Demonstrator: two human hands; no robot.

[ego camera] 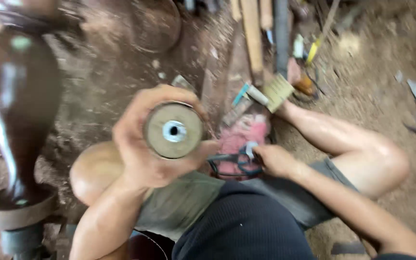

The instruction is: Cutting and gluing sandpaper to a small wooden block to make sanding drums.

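at frame centre, left hand [138, 144] wrapped around a round wooden cylinder [173, 130] with its holed end facing up, right hand [273, 161] lower right pinching scissors [234, 161] over pink cloth [241, 135]; best kept steady, cylinder gripped firmly, blades away from the knee.

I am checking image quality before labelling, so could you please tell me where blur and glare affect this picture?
Head view: motion blur smears the whole frame, worst at the edges; the left hand and its wooden disc are sharpest; the right hand by the pink cloth is soft; white glare streaks the dark glossy object at left.
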